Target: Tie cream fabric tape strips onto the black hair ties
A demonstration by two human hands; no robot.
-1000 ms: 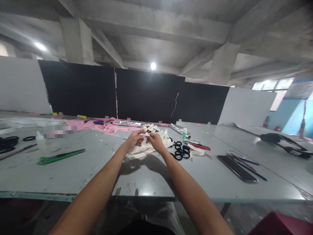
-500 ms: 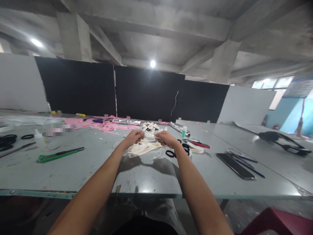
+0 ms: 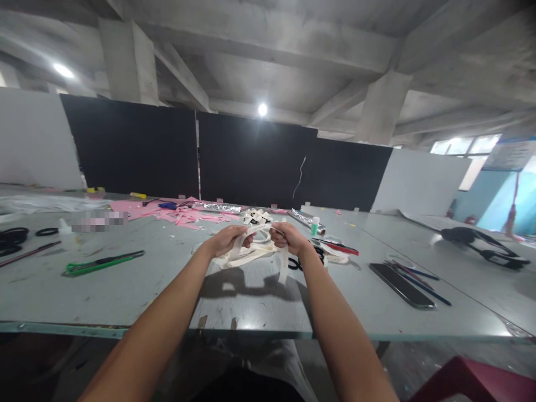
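A cream-coloured strip (image 3: 258,228) of paper or fabric spans the gap between my two hands above the table. My left hand (image 3: 228,240) is closed in a pinch on its left part. On the other side, my right hand (image 3: 290,237) pinches it, and a loose end hangs below that hand. More cream strips (image 3: 247,257) lie in a pile on the table just beneath. Black-handled scissors (image 3: 294,263) rest partly behind my right wrist.
Left lies a green-edged cutter (image 3: 103,262). A glue stick (image 3: 315,225), red-handled tool (image 3: 341,247), phone (image 3: 402,285) and pens (image 3: 425,283) are to the right. Pink scraps (image 3: 184,213) and foil rolls (image 3: 220,208) lie farther back, before a black partition (image 3: 257,159).
Both hands have turned slightly and the strip between them shows more of its length. A loose end now dangles under my right hand, and a part sags by my left.
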